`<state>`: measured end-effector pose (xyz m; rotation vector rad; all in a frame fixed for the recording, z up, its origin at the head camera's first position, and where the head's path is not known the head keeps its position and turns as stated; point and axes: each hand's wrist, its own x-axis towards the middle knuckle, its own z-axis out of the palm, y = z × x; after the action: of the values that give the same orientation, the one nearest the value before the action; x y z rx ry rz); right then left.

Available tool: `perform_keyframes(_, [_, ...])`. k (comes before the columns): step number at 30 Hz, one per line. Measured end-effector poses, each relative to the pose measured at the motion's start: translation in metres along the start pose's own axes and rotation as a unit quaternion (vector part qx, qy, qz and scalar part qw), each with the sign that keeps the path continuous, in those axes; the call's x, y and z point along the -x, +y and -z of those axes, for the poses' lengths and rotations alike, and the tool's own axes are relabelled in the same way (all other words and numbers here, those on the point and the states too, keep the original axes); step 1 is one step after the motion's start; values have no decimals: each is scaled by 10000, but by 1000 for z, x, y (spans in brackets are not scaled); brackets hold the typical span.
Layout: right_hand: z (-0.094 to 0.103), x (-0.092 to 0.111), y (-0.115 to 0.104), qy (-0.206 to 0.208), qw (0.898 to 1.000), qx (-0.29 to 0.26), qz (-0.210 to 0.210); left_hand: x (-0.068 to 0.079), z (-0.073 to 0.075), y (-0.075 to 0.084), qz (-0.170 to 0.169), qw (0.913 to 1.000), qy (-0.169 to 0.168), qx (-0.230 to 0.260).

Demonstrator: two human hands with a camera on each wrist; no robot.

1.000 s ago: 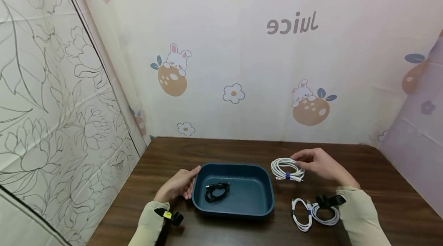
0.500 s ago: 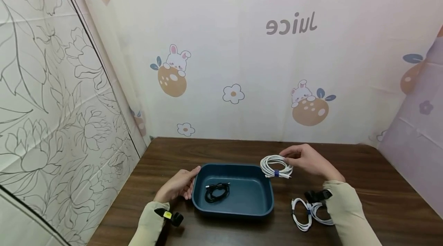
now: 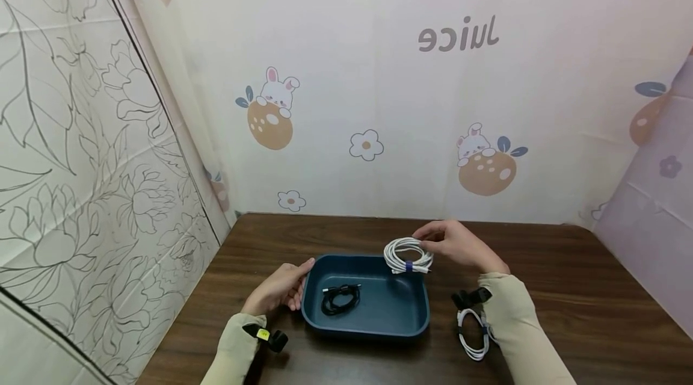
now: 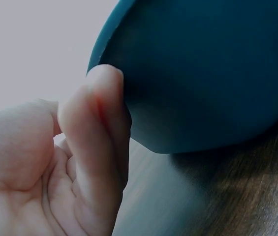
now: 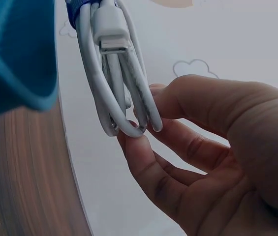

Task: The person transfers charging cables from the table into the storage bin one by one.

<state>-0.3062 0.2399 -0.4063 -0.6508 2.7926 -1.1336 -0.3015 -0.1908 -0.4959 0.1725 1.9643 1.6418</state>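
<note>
My right hand (image 3: pixel 460 246) pinches a coiled white cable (image 3: pixel 397 260) between thumb and fingers, over the back right corner of a dark blue tray (image 3: pixel 373 332). A blue tie wraps the coil, and in the right wrist view the cable's connector (image 5: pixel 111 34) shows. My left hand (image 3: pixel 277 290) holds the tray's left rim, thumb at the top edge and fingers along the outer wall; in the left wrist view the fingers (image 4: pixel 94 123) press that wall. Inside the tray lies a coiled black cable (image 3: pixel 330 308), left of its middle.
Right of the tray a smaller white cable coil (image 3: pixel 471 349) lies on the brown wooden table (image 3: pixel 585 301). Another white coil beside it is mostly hidden behind my right sleeve (image 3: pixel 514 319). A printed curtain (image 3: pixel 335 84) hangs along the table's back edge.
My right hand has moved left with the white cable, from right of the tray to over its back right corner. The left hand and the tray have stayed in place.
</note>
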Motion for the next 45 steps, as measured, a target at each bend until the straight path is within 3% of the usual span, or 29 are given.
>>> perform_keyframes(21, [-28, -23, -19, -271, 9986, -385, 248, -1, 0, 0, 36, 10000, -8, 15])
perform_keyframes(34, [-41, -30, -31, -309, 9982, -469, 194, 0, -1, 1, 47, 10000, -5, 46])
perform_keyframes(45, [-56, -39, -35, -529, 9964, -501, 437, -1, -1, 1, 67, 10000, 22, 39])
